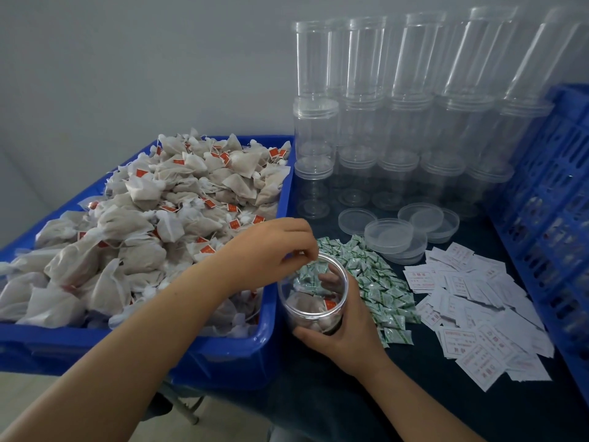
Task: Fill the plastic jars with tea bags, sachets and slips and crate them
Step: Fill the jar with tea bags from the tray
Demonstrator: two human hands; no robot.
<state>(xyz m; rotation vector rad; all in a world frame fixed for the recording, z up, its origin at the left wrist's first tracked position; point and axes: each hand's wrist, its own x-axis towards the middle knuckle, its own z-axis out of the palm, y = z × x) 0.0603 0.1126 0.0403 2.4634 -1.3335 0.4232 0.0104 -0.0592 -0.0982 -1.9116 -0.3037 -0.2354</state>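
**Clear jar held beside the tea bag bin**

Clear plastic jar point(314, 295), holding a few tea bags, stands between blue plastic bin point(223, 342) and green-white sachets point(379, 282). Right hand point(342, 330) wraps its base; left hand point(271, 250) hovers over the mouth, fingertips pinched together, contents unclear. White paper slips point(478, 317), loose lids point(395, 236) and stacked empty jars point(382, 122) crowd behind; blue slatted crate point(554, 202) is cut off at the right.

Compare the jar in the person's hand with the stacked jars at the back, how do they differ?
The held jar has tea bags in its bottom; the stacked jars look empty. The held jar is open-topped, gripped by the right hand with the left hand over its mouth; the stacked jars stand untouched, piled in tiers, lids apparently on. Both are clear plastic cylinders.
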